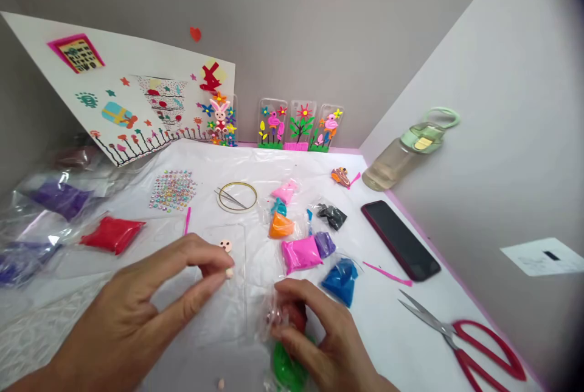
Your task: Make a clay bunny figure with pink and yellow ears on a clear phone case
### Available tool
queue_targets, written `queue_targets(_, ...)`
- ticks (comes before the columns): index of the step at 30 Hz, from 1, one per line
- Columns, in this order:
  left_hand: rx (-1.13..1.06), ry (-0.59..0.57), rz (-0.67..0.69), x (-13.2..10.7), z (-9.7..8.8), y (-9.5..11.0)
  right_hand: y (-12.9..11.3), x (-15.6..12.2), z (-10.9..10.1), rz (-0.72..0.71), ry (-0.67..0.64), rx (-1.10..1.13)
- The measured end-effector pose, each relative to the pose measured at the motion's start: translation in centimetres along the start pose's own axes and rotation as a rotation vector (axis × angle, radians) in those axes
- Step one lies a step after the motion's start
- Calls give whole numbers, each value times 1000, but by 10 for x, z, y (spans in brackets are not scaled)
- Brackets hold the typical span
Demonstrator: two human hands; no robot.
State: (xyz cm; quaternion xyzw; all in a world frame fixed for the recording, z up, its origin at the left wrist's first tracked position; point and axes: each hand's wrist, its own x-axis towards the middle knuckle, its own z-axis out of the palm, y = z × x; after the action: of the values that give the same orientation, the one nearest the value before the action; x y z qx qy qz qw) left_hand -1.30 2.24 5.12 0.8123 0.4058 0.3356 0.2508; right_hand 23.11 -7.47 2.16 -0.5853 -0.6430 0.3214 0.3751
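Observation:
My left hand (150, 297) is over a clear phone case (219, 319) lying flat. Its thumb and index fingertip pinch together around a small piece of pale clay (229, 273). Just beyond those fingertips, a pale clay face with dark eyes (225, 245) sits on the case, partly hidden by the index finger. To the right of the case, my right hand (319, 331) grips a crinkled plastic bag of reddish-brown clay (294, 314) between thumb and fingers. Below that hand lies a bag of green clay (288, 369), partly covered. A tiny pale clay bit (221, 383) rests at the near edge.
Scissors (449, 334), a phone (401, 240) and a bottle (406, 148) are at right. Several clay packets, including pink (301, 254) and blue (341, 281), lie mid-table. Rhinestones (173, 190), a bangle (238, 197) and red clay (113, 234) are left; decorated cases (301, 121) stand behind.

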Motion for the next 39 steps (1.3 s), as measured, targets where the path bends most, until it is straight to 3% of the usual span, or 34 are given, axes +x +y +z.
queue_targets(3,-99,-150,103,-5,4,24,-11,-3,3,35,-27,32)
queue_targets(6,-118,-216,46,-17,10,36,-19,-8,6,41,-40,72)
queue_targets(10,-109,-233,-71,-40,14,43,-24,-14,9,-113,-46,35)
queue_targets(13,-105,-223,-72,-55,16,47,-26,-19,11,-180,-66,-23)
queue_targets(19,-139,-169,-83,-73,23,42,-26,-27,16,-352,-100,-161)
queue_targets(25,-238,-212,-136,-76,25,37,-22,-27,21,-264,-111,-246)
queue_targets(31,-243,-239,-104,-75,29,36,-11,-25,31,-382,-125,-267)
queue_targets(39,-141,-259,-86,-78,36,34,-6,-26,36,-387,-107,-281)
